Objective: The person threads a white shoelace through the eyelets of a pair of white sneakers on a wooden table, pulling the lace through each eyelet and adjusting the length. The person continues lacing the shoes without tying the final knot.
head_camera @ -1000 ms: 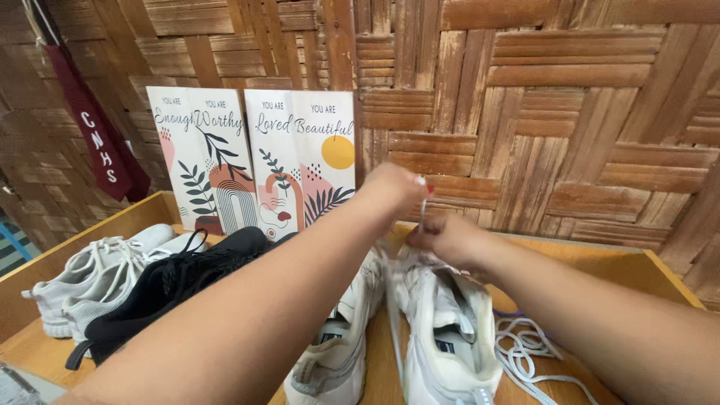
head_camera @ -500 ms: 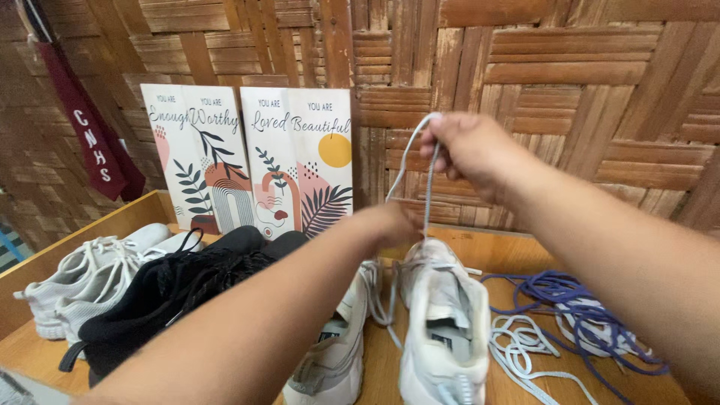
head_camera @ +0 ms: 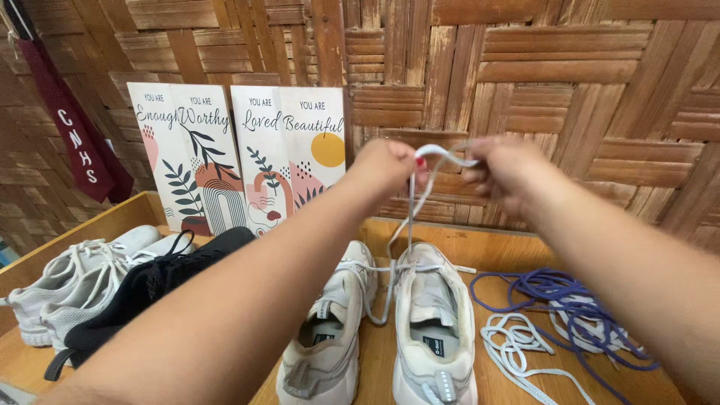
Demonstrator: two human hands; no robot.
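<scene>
My left hand [head_camera: 390, 166] and my right hand [head_camera: 504, 171] are raised side by side above a pair of white sneakers. Both pinch a white shoelace [head_camera: 439, 154] that loops between them and runs down to the toe of the right white sneaker [head_camera: 433, 322]. The left white sneaker [head_camera: 330, 330] stands close beside it, toe toward the wall. Both shoes rest on a wooden table [head_camera: 379, 352].
A black sneaker [head_camera: 142, 292] and a pair of white laced sneakers [head_camera: 67, 289] sit at the left. Loose white laces [head_camera: 517, 349] and purple laces [head_camera: 555, 292] lie at the right. Illustrated wall panels [head_camera: 240, 161] and a maroon pennant [head_camera: 71, 127] lean on the woven wall.
My left hand rose from the shoe's toe to the lace top; my right hand dropped lower. Both now hold the lace loop together at the same height.
</scene>
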